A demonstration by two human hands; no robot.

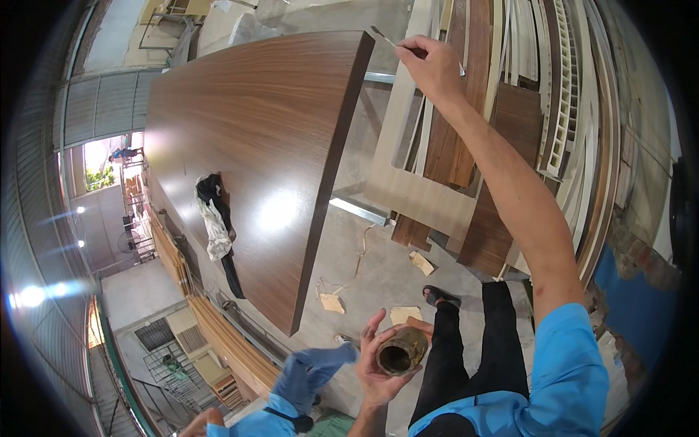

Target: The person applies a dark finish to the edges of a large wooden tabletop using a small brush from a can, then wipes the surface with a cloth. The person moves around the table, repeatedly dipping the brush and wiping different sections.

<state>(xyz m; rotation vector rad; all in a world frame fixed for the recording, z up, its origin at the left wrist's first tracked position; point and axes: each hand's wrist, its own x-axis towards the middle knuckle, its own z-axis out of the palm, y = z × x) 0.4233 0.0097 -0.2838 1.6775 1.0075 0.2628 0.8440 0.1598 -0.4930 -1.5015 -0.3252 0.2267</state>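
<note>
- Far to the left, a bright open doorway [109, 164] let daylight in past grey ribbed metal walls [95, 109].
- Near the left, long pale wooden boards [218, 335] lay stacked low beside the floor.
- A big, flat, dark brown wooden panel [255, 146] with a shiny top filled the middle left and ran far away from the person.
- A crumpled white and black cloth [215, 218] lay on the panel, near its left side.
- The left hand [378, 357] was near the bottom middle, curled around a small round brownish jar [399, 351] with an open dark mouth. The jar sat in the palm, and the fingers were wrapped about its side.
- Small torn scraps of tan paper [333, 303] lay on the grey concrete floor [364, 269], just beyond the jar.
- A foot in a dark sandal [439, 296] and black trousers [495, 342] stood on the floor to the right of the jar.
- The right hand [431, 67] was stretched far out at the top, pinching a thin stick-like tool [386, 36]. The tool's tip was at the far right corner of the panel.
- Behind that arm, brown and pale wooden planks [466, 131] leaned together on the right.
- The arm had a blue sleeve [571, 371] near the bottom right.
</note>
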